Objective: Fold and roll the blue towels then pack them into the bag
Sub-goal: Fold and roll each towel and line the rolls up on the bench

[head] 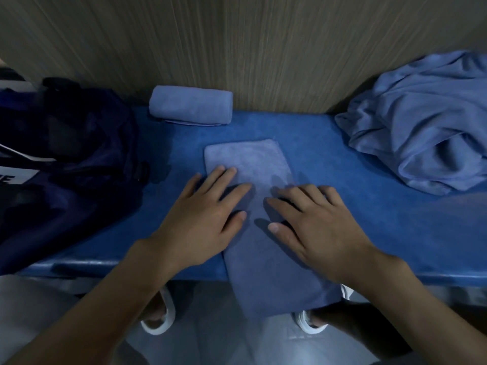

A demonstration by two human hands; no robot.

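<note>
Closest to my view are the left hand (208, 219) and right hand (319, 219), reaching up from the bottom of the frame. Both lie flat on the folded towel (250, 159) in the centre. The fingers (229, 175) are spread and relaxed, gripping nothing, just pressing the cloth down.

The towel is a long strip lying across the bench (369, 219), with its near end hanging off the front edge. I'd say we're between folding and rolling. Next I'd need to catch one end and roll it tight and straight.

One rolled towel (191, 105) sits upper centre at the back, the loose pile (421, 127) is upper right, and the dark bag (73, 143) is on the left.
</note>
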